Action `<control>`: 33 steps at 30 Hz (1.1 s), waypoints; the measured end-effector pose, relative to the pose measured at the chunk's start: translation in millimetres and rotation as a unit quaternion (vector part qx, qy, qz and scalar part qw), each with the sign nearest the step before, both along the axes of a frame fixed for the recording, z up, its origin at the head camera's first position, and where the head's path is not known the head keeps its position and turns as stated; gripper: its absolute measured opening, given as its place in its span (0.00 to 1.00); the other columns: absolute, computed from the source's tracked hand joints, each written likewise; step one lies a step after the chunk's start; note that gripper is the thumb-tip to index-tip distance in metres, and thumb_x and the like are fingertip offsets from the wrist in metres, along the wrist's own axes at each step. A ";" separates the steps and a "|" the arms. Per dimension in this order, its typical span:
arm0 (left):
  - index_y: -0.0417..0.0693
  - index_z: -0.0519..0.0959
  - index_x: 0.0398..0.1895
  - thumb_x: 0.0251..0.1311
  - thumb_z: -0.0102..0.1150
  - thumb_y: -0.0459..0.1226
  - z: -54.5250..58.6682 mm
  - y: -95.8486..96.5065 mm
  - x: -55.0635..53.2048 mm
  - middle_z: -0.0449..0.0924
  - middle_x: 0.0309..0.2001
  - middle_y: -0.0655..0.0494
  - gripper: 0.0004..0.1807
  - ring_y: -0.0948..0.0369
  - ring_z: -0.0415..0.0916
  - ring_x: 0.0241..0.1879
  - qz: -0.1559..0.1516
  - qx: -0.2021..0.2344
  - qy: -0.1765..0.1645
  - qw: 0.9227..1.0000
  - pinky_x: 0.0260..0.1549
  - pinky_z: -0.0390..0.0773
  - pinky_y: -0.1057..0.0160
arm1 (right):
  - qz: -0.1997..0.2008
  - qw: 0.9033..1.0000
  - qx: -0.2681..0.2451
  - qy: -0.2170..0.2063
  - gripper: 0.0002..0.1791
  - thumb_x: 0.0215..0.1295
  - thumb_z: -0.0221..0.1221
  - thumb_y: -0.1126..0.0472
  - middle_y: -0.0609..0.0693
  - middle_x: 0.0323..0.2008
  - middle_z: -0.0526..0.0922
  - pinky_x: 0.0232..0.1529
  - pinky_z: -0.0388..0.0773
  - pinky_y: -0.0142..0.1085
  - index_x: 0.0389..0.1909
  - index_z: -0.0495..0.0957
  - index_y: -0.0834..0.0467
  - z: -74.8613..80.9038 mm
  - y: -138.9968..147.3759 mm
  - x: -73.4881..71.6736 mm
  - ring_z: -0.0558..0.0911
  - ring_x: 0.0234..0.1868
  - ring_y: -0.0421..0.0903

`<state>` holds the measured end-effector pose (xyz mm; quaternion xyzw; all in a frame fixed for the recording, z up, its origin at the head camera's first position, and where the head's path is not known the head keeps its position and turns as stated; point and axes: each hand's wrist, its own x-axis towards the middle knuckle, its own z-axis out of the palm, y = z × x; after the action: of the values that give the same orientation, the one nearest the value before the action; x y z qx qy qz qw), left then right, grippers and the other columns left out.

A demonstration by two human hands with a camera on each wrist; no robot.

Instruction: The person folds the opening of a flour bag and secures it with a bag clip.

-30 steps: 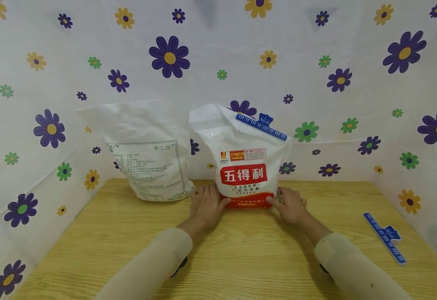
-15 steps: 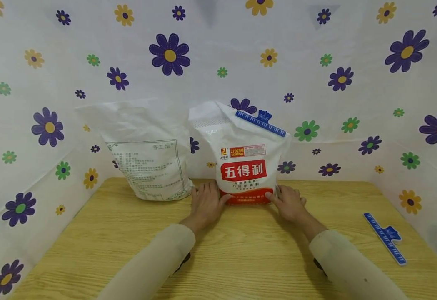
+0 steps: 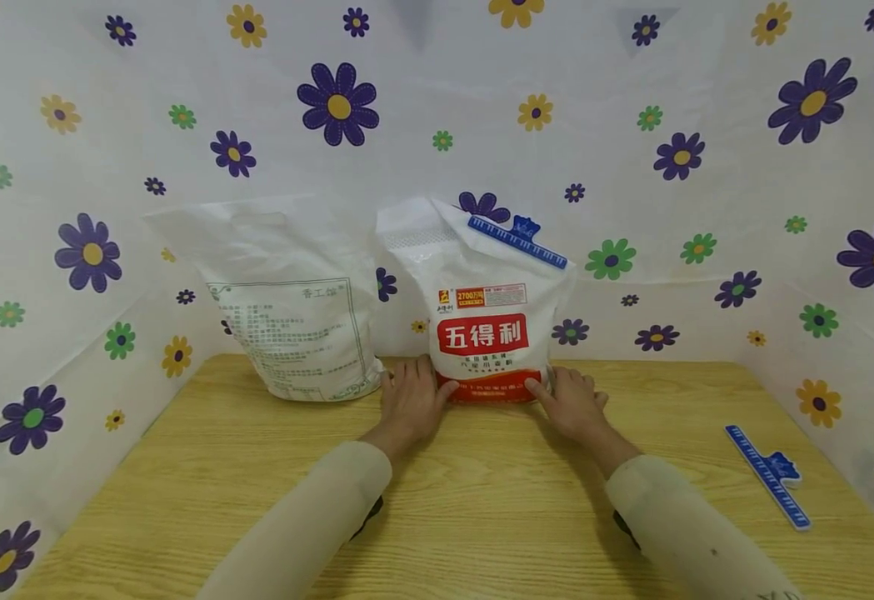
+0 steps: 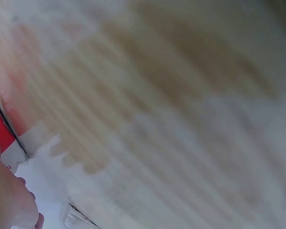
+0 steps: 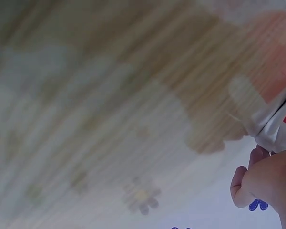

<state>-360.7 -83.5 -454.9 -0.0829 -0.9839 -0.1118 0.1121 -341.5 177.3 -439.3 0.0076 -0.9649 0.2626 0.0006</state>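
Observation:
A white flour bag with red printing [image 3: 481, 333] stands upright near the back of the wooden table. Its top is folded over at a slant under a blue clip [image 3: 517, 240]. My left hand [image 3: 411, 402] grips the bag's lower left corner, thumb on the front. At the lower right corner my right hand [image 3: 573, 403] holds it the same way, thumb in front and fingers round the side. Only part of the left hand [image 4: 12, 195] and of the right hand [image 5: 269, 176] shows in the wrist views.
Left of the flour bag, a white bag with green print [image 3: 294, 325] leans near the back, close to my left fingers. A second blue clip [image 3: 768, 477] lies on the table [image 3: 481, 517] at the right. A flowered cloth [image 3: 444, 83] forms the back and sides.
Both hands have shifted the flour bag slightly away, toward the back cloth, keeping their hold on it. The other bag and the loose clip stay where they were.

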 end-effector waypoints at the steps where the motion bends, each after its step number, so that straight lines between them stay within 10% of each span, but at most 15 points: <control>1: 0.43 0.59 0.64 0.70 0.37 0.65 0.0 0.1 -0.6 0.66 0.55 0.47 0.37 0.49 0.61 0.56 0.000 0.000 -0.002 1.000 0.55 0.60 0.47 | -0.003 1.000 0.001 0.000 0.46 0.71 0.44 0.30 0.66 0.68 0.66 0.60 0.53 0.66 0.73 0.58 0.65 -0.1 -0.5 -0.5 0.61 0.66 0.67; 24: 0.42 0.61 0.61 0.70 0.38 0.64 1.8 3.5 -5.0 0.68 0.53 0.46 0.36 0.49 0.64 0.54 0.008 -0.011 0.005 1.000 0.54 0.63 0.48 | -0.065 0.995 0.077 0.016 0.40 0.73 0.41 0.32 0.65 0.58 0.72 0.61 0.58 0.63 0.62 0.66 0.66 -7.9 -11.5 -7.0 0.66 0.60 0.63; 33: 0.47 0.65 0.51 0.73 0.35 0.62 -0.8 -0.6 -2.6 0.68 0.45 0.50 0.28 0.50 0.65 0.50 0.030 -0.014 0.013 0.999 0.51 0.64 0.48 | -0.040 0.999 -0.008 0.012 0.31 0.76 0.44 0.37 0.60 0.50 0.76 0.60 0.55 0.64 0.52 0.72 0.63 -2.2 -19.1 6.1 0.69 0.57 0.60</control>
<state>-363.3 -84.1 -455.8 -0.0567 -0.9858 -0.0937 0.1270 -335.4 158.2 -441.5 -0.0279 -0.9623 0.2696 0.0230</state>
